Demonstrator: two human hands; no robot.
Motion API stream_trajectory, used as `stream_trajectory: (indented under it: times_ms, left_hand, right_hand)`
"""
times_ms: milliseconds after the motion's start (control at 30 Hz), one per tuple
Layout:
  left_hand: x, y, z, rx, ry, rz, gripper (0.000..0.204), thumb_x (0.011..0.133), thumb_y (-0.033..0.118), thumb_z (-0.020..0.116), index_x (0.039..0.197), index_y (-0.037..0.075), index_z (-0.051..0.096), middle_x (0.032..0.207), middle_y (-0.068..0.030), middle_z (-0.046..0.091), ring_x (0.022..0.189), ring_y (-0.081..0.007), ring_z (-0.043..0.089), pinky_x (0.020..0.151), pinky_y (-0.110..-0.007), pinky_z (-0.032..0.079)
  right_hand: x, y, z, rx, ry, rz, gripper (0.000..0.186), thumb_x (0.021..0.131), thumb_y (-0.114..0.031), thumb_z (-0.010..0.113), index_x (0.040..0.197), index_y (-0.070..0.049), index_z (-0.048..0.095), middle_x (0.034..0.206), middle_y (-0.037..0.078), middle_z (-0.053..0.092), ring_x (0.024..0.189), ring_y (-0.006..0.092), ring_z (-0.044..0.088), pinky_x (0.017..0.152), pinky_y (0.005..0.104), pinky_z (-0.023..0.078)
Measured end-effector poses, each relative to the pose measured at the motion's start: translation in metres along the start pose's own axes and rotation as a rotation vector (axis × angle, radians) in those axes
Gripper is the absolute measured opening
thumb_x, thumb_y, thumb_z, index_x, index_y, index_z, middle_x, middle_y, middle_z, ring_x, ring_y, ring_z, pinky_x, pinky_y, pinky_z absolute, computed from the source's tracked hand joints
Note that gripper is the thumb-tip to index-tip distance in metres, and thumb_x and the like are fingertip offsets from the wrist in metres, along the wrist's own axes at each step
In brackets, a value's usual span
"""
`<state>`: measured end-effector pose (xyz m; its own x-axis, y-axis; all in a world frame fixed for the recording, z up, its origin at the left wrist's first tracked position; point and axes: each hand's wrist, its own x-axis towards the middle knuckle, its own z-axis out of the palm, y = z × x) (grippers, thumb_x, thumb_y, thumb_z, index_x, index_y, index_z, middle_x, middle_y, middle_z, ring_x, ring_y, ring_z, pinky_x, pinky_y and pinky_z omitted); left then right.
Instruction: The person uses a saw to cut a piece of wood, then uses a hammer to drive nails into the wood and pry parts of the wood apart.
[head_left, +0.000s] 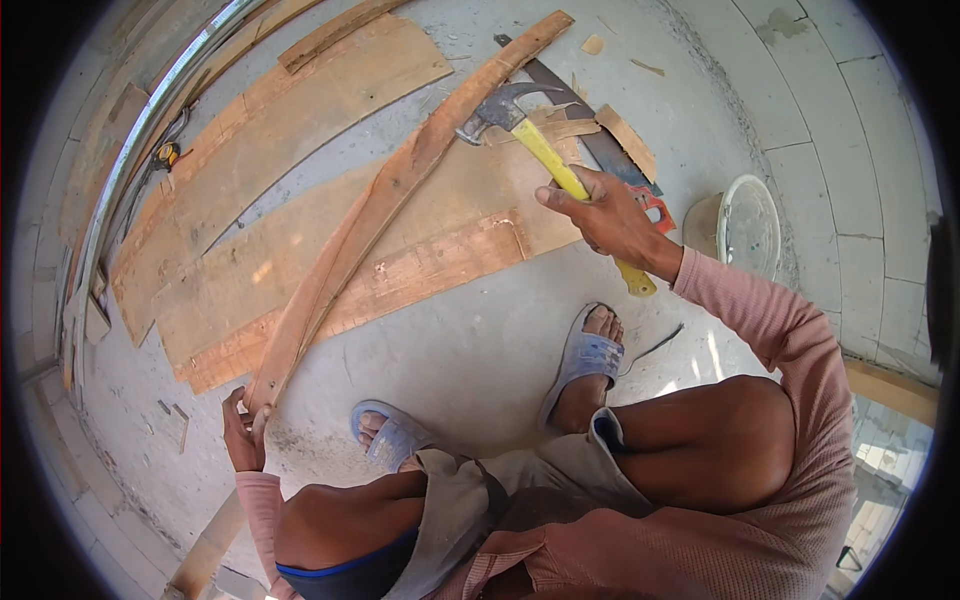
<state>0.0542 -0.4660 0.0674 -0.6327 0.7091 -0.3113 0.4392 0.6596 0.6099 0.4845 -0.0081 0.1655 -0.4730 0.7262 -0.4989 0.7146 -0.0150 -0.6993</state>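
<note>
My right hand [612, 217] is closed around the yellow handle of a claw hammer [545, 155], whose dark steel head is up near a long wooden board [400, 165]. The narrow board slants from lower left to upper right across flat plywood sheets. At its near left end, my left hand [245, 432] grips it, thumb on one side and fingers on the other. Under it lie a thin plywood panel [470, 190] and a wood strip [400, 290]. Behind the hammer, a handsaw [605, 150] with a red handle lies on the floor.
A whitish plastic bucket [750, 225] stands at the right by the block wall [850, 190]. At far left are a metal channel [150, 120], a tape measure [166, 155] and more boards [290, 95]. My sandalled feet [590, 360] rest on the concrete floor.
</note>
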Motion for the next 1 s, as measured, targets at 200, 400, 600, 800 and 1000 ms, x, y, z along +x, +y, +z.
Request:
stream_trajectory:
  times_ms: [200, 400, 600, 800, 1000]
  left_hand:
    - [0.052, 0.111, -0.011, 0.42, 0.188, 0.309, 0.053, 0.101, 0.032, 0.063, 0.139, -0.003, 0.052, 0.138, -0.0212, 0.055, 0.131, -0.037, 0.052, 0.111, -0.044, 0.041]
    - [0.172, 0.274, 0.106, 0.638, -0.277, 0.545, 0.097, 0.09, 0.059, 0.067, 0.157, 0.002, 0.026, 0.142, -0.0249, 0.05, 0.134, -0.0407, 0.049, 0.111, -0.047, 0.043]
    - [0.22, 0.302, 0.169, 0.743, -0.499, 0.267, 0.094, 0.082, 0.062, 0.075, 0.142, 0.001, 0.039, 0.135, -0.0255, 0.052, 0.127, -0.0391, 0.054, 0.108, -0.046, 0.045]
    - [0.181, 0.267, 0.112, 0.325, -0.346, 0.307, 0.073, 0.083, 0.045, 0.082, 0.128, -0.002, 0.048, 0.121, -0.0204, 0.058, 0.109, -0.0345, 0.061, 0.1, -0.039, 0.047]
    - [0.074, 0.215, 0.029, 0.152, -0.244, 0.141, 0.075, 0.084, 0.038, 0.082, 0.136, -0.003, 0.047, 0.119, -0.024, 0.063, 0.109, -0.033, 0.065, 0.097, -0.038, 0.05]
  right_hand:
    - [-0.003, 0.047, -0.035, 0.192, 0.104, 0.202, 0.044, 0.098, -0.048, 0.065, 0.099, -0.005, 0.057, 0.064, -0.004, 0.044, 0.046, 0.0051, 0.04, 0.042, 0.023, 0.033]
    - [0.015, 0.042, -0.048, 0.551, 0.174, 0.183, 0.04, 0.099, -0.048, 0.064, 0.096, -0.009, 0.054, 0.061, -0.009, 0.034, 0.045, 0.0027, 0.032, 0.041, 0.022, 0.03]
    - [0.01, 0.052, -0.066, 0.615, 0.212, 0.128, 0.04, 0.099, -0.047, 0.062, 0.097, -0.008, 0.055, 0.059, -0.01, 0.032, 0.044, 0.0026, 0.03, 0.04, 0.0217, 0.028]
    - [0.001, 0.072, -0.089, 0.463, 0.35, 0.085, 0.047, 0.1, -0.05, 0.061, 0.1, -0.003, 0.059, 0.058, -0.009, 0.033, 0.044, 0.0025, 0.03, 0.04, 0.022, 0.027]
    - [0.011, 0.083, -0.103, 0.306, 0.413, -0.009, 0.051, 0.102, -0.053, 0.055, 0.104, -0.003, 0.06, 0.059, -0.009, 0.035, 0.045, 0.0027, 0.032, 0.04, 0.023, 0.029]
